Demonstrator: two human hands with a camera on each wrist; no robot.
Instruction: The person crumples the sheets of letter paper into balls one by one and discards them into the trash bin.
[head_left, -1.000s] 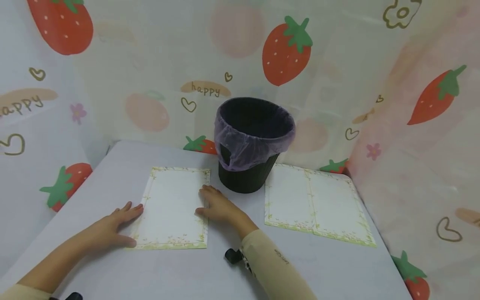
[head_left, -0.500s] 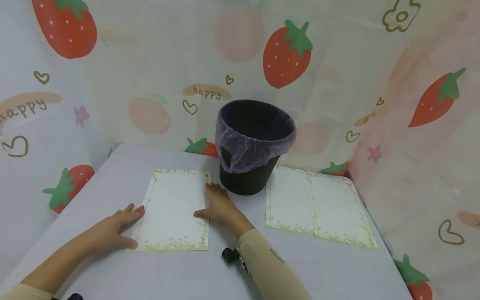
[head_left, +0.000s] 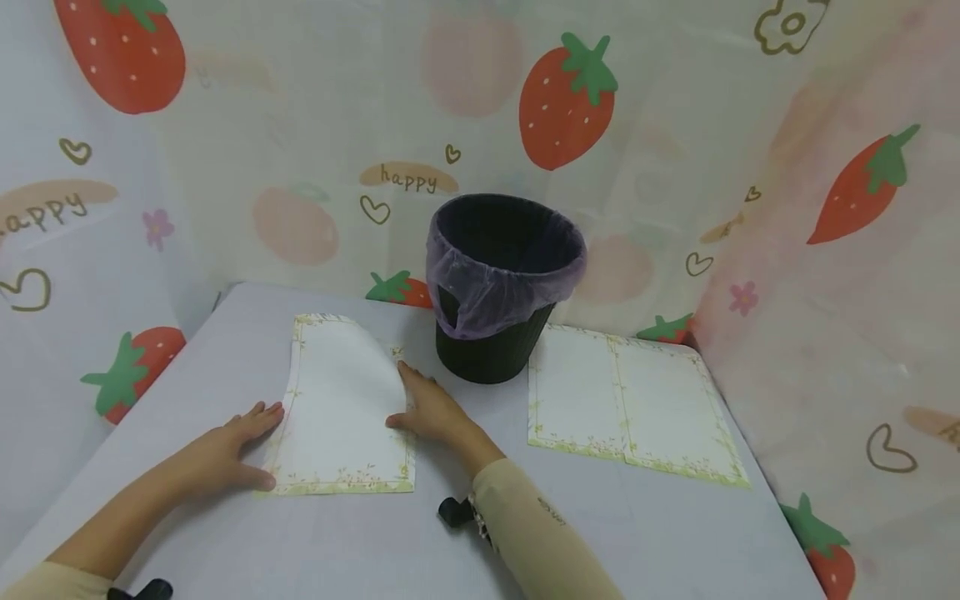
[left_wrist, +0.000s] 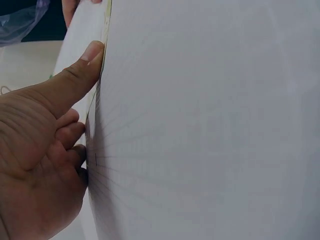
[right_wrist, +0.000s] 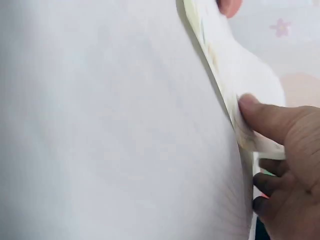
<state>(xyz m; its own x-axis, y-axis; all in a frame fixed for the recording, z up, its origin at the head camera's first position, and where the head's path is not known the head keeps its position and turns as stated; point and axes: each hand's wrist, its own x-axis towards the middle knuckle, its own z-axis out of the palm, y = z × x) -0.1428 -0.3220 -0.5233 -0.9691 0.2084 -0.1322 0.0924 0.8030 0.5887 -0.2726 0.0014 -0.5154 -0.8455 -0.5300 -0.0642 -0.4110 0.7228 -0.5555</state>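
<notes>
Touching the paper [head_left: 337,425] on the white table [head_left: 337,546], the left hand [head_left: 219,455] has spread fingers. The right hand [head_left: 440,413] is at the paper's right side, thumb on it; I can't tell if it pinches. The paper's far right corner curls up. Farther back stands a black bin [head_left: 483,360] with a purple bag [head_left: 491,302].

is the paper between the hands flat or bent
Partly bent: in the head view, the paper curves up at its far right corner, by the right hand; its near edge looks flat.
</notes>
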